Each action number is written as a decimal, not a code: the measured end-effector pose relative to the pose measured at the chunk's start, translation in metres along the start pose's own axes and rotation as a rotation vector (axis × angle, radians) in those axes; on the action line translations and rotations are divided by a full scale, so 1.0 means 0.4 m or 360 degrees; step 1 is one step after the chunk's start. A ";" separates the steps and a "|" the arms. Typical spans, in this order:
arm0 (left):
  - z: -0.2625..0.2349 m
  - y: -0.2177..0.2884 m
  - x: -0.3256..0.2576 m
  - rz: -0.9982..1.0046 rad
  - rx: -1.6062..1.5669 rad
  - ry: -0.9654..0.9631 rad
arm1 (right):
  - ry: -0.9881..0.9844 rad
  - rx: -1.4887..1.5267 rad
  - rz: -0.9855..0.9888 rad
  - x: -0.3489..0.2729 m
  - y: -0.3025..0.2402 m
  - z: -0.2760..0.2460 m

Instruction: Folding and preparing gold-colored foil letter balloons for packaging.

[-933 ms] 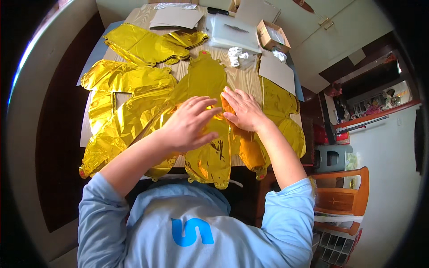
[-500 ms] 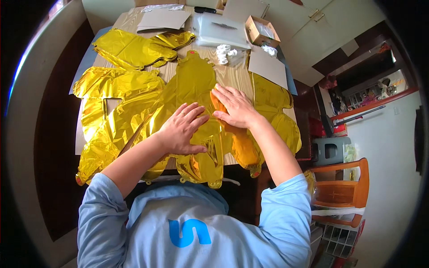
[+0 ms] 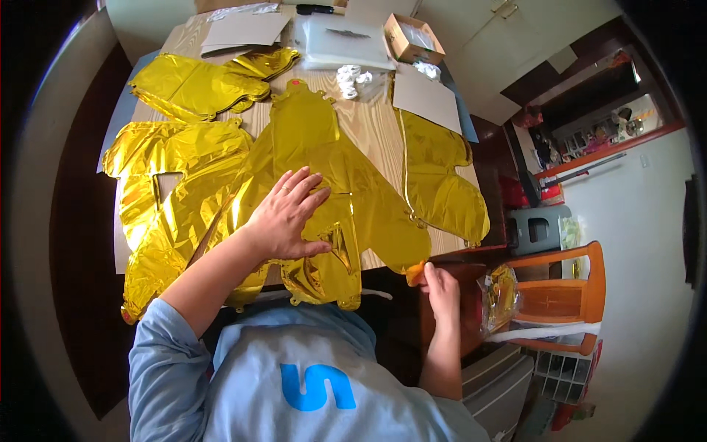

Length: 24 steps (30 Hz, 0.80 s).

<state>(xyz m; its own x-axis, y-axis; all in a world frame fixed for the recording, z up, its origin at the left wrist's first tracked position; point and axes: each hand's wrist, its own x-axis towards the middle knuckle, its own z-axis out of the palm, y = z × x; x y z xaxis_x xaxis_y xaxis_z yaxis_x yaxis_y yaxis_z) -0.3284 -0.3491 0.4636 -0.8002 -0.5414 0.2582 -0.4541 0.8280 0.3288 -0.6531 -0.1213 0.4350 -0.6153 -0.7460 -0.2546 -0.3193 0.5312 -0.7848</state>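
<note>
A flat, uninflated gold foil balloon (image 3: 302,129) with several limbs lies spread on the wooden table (image 3: 372,136). My left hand (image 3: 287,214) rests on its middle, palm down, fingers stretched and thumb apart. At the near table edge, my right hand (image 3: 440,289) is closed on the orange-looking end of the balloon's lower right limb (image 3: 394,239). A second gold foil balloon (image 3: 442,173) lies to the right of it. Crinkled gold foil (image 3: 173,191) covers the left side of the table.
Farther back lie folded gold foil (image 3: 195,85), grey cards (image 3: 427,99), clear plastic sheets (image 3: 346,48), crumpled white bits (image 3: 352,79) and a small cardboard box (image 3: 414,38). A wooden chair (image 3: 593,287) with a bag of gold foil (image 3: 501,295) stands at the right.
My right hand has moved from the middle of the balloon down to the near edge. The folded orange-looking limb is now spread out toward the lower right. My left hand stays on the foil.
</note>
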 end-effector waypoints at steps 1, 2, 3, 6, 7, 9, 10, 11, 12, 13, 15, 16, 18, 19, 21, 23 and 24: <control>-0.003 0.001 0.001 -0.0004 0.0001 -0.0016 | -0.0074 0.0358 0.0103 -0.007 0.002 0.017; -0.005 0.002 0.001 -0.0009 0.0002 -0.0031 | -0.0112 0.0479 0.0165 -0.005 0.006 0.025; -0.009 0.001 0.001 -0.0021 0.0011 -0.0043 | -0.0159 0.0603 0.0219 0.000 0.007 0.032; -0.005 0.003 0.001 -0.0015 -0.0001 -0.0025 | -0.0213 0.0530 0.0093 0.001 -0.002 0.030; -0.003 0.000 0.000 -0.0026 -0.0001 -0.0014 | -0.0086 0.0004 -0.0068 -0.011 -0.050 0.025; 0.004 -0.008 -0.004 -0.0020 -0.0012 0.0022 | 0.0180 -0.1045 -0.0397 -0.050 -0.157 -0.006; 0.006 -0.008 -0.007 -0.0009 -0.0024 0.0034 | 0.0480 -0.1125 -0.0625 -0.055 -0.188 -0.006; 0.005 -0.009 -0.010 -0.0009 -0.0014 0.0036 | 0.0475 -0.1093 -0.0564 -0.050 -0.237 -0.014; 0.005 -0.009 -0.007 0.0002 -0.0013 0.0043 | 0.0555 -0.1004 -0.0920 -0.030 -0.266 -0.012; 0.004 -0.008 -0.007 0.0008 -0.0006 0.0047 | 0.0626 -0.0900 -0.1277 -0.004 -0.292 -0.001; 0.003 -0.008 -0.008 0.0014 -0.0007 0.0044 | 0.0353 -0.0721 -0.1589 0.057 -0.352 0.051; 0.001 -0.009 -0.008 0.0014 -0.0002 0.0044 | 0.0208 -0.0616 -0.1683 0.103 -0.358 0.094; 0.003 -0.005 -0.004 0.0011 -0.0018 0.0049 | -0.0015 -0.0573 -0.1873 0.181 -0.356 0.169; 0.005 -0.003 -0.004 0.0004 -0.0027 0.0051 | -0.0101 -0.0636 -0.1970 0.203 -0.358 0.196; 0.004 -0.002 -0.002 0.0007 -0.0026 0.0056 | -0.0199 -0.0764 -0.1990 0.235 -0.358 0.229; 0.002 -0.002 -0.003 0.0009 -0.0027 0.0061 | -0.0250 -0.0835 -0.2064 0.255 -0.359 0.245; 0.002 -0.002 -0.005 0.0007 -0.0031 0.0064 | -0.0246 -0.0873 -0.2108 0.256 -0.362 0.246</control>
<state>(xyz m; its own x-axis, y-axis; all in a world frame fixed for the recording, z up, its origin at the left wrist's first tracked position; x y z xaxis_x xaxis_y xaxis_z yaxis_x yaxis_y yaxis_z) -0.3268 -0.3488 0.4621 -0.7855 -0.5435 0.2961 -0.4427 0.8277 0.3449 -0.5989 -0.3142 0.4669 0.4190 -0.8199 0.3902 -0.8367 -0.5156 -0.1849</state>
